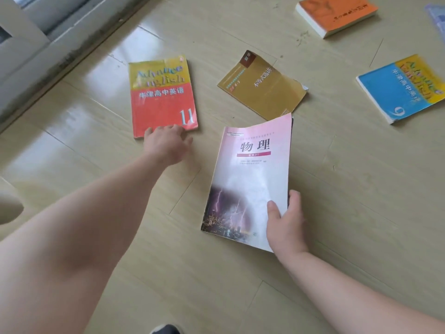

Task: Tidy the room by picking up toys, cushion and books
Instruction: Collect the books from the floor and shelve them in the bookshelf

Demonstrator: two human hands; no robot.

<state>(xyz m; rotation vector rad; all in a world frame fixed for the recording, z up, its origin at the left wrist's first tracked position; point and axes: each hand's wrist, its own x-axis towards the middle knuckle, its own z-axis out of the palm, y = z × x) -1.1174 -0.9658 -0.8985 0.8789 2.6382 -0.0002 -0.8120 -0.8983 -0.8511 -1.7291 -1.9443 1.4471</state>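
Note:
My right hand [285, 220] grips a pink physics book [250, 174] by its lower right corner, thumb on the cover, the book lifted off the floor. My left hand [166, 143] reaches out to a red and yellow English book [161, 95] lying flat on the floor, and its fingertips touch the book's near edge. Whether those fingers curl under the edge is hidden. An ochre book [262, 85] lies just beyond the pink one.
A blue book [404, 90] lies at the right, a thick orange book [337, 13] at the top right, and a pale object [437, 18] at the right edge. A window frame and sill [48, 39] run along the upper left. A dark shoe tip [166, 330] shows at the bottom.

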